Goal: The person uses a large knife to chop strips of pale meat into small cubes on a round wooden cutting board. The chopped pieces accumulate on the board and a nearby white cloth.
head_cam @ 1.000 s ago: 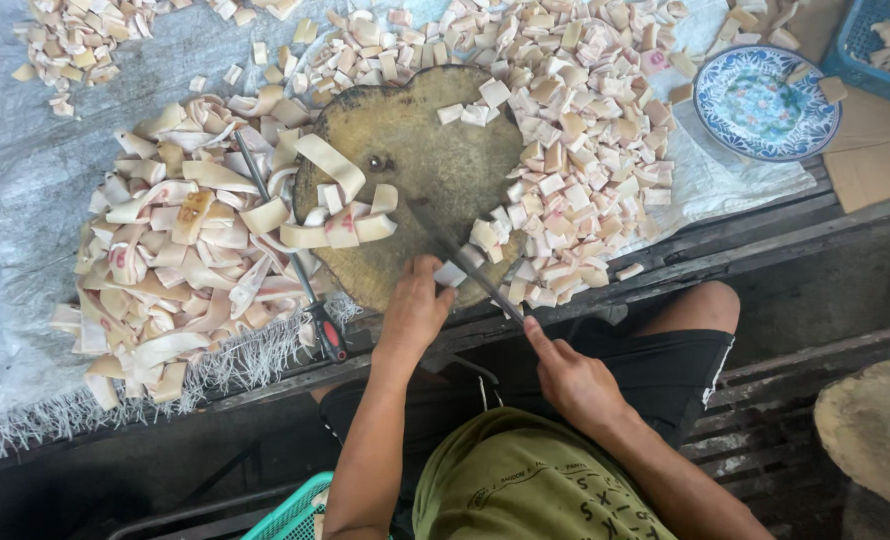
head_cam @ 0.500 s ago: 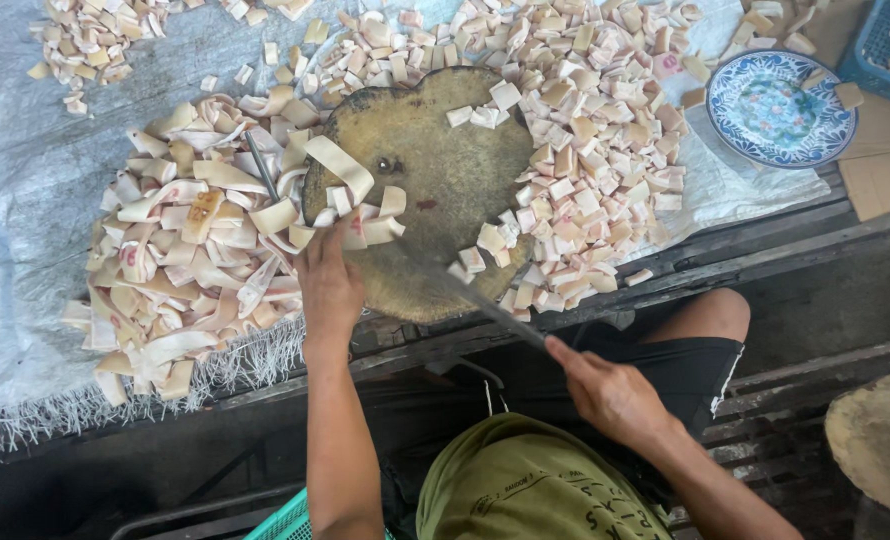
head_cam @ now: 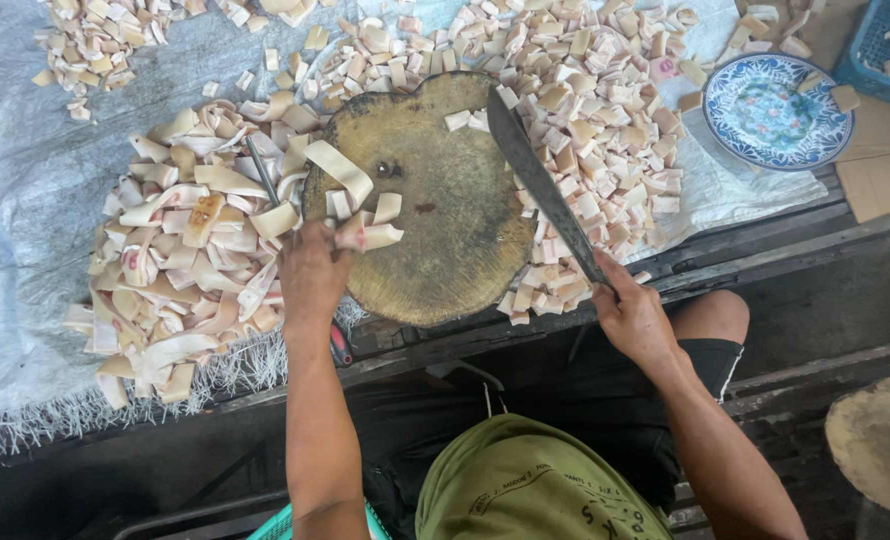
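Strips (head_cam: 180, 270), long and uncut, lie heaped at nine o'clock of the board (head_cam: 435, 235); I judge the work about half done, since cut cubes (head_cam: 595, 130) crowd two o'clock. My left hand (head_cam: 310, 275) pinches a strip (head_cam: 365, 235) at the board's edge. My right hand (head_cam: 633, 318) is clamped on the blade (head_cam: 540, 185). No labels seen; a blue patterned plate (head_cam: 777, 110) sits at two o'clock.

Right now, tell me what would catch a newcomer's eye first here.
The round wooden chopping block in the middle, with the right hand holding a long dark blade across its right edge. The left hand grips pale strips at the block's left edge. Heaps of long strips lie left, small cut pieces right, and a blue patterned plate at upper right.
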